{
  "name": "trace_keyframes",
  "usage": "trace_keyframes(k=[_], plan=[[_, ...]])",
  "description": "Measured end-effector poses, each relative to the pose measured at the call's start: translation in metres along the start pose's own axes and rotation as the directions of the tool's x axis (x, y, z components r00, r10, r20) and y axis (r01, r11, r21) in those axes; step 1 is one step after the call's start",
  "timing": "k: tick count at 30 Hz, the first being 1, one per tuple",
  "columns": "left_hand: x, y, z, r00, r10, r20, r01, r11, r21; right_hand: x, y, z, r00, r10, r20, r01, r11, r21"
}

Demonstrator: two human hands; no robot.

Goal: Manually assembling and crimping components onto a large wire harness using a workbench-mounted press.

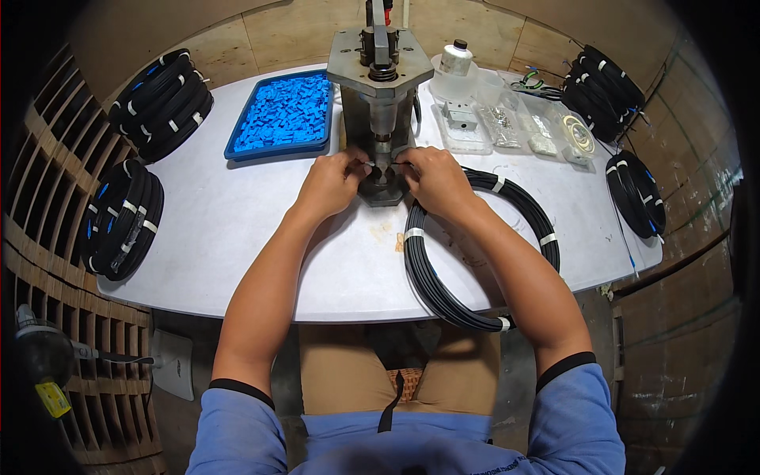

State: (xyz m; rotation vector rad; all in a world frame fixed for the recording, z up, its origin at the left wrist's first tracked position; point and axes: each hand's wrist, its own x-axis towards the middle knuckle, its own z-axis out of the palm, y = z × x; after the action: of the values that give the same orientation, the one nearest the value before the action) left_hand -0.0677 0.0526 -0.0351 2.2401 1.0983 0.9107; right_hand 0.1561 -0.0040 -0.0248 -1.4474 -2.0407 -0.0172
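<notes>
Both my hands are at the die of a metal bench press (383, 95), one on each side of its ram. My left hand (334, 182) is closed in a pinch at the left of the die, and the small piece at its fingertips is too tiny to name. From the right, my right hand (437, 178) pinches a thin black cable end close to the die. A coil of black cable (413, 261), bound with white tape, lies under my right forearm and hangs slightly over the table's front edge.
On the white table (198, 237), a blue tray (233, 150) of small blue pieces stands left of the press. Taped black coils (162, 103) line both sides. A white bottle (457, 59) and clear bags of small parts (500, 123) sit back right.
</notes>
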Motion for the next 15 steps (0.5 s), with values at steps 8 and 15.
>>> trace_keyframes(k=[8,15], plan=[[0.002,-0.002,0.0005,1.0,0.02,-0.01,-0.02,1.0,0.023,0.0014,0.0046,0.0056,0.994,-0.067,-0.085,0.066,0.998,-0.012],[0.0026,0.0002,-0.0002,1.0,0.017,-0.016,-0.017,1.0,0.017,0.003,0.0045,0.0032,0.997,-0.048,-0.054,0.047,0.999,-0.017]])
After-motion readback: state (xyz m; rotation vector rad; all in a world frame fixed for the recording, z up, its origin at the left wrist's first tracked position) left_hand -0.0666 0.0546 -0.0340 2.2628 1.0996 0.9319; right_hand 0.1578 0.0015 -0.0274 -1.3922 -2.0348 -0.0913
